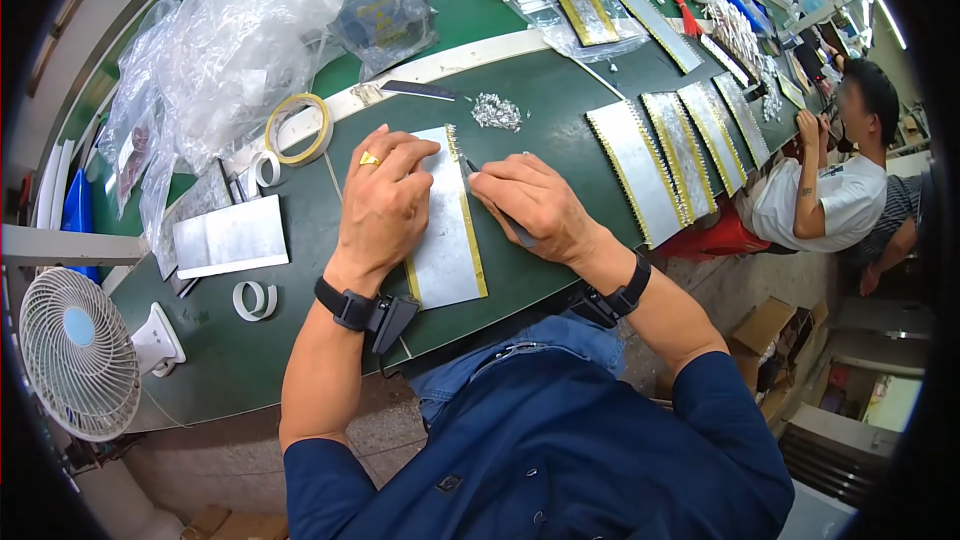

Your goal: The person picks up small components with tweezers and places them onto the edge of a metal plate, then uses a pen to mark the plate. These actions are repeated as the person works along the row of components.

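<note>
A flat silver plate (446, 255) with yellow tape along its long edges lies on the green table in front of me. My left hand (387, 195) bears down on its left side with bent fingers, holding it; the thumb is mostly hidden. Small metal pieces line the top of the plate's right edge. Dark tweezers (522, 234) are in my right hand (530, 198), its fingers closed round them, with the tip at that edge just below the small pieces. Beyond the plate sits a loose heap of tiny shiny metal pieces (496, 112).
Several similar plates (632, 165) with toothed edges lie to the right. A yellow tape roll (299, 128), white strip coils (255, 301), a bare plate (231, 237) and a fan (80, 352) are left. Clear plastic bags (250, 50) cover the far left. A co-worker (835, 180) sits at right.
</note>
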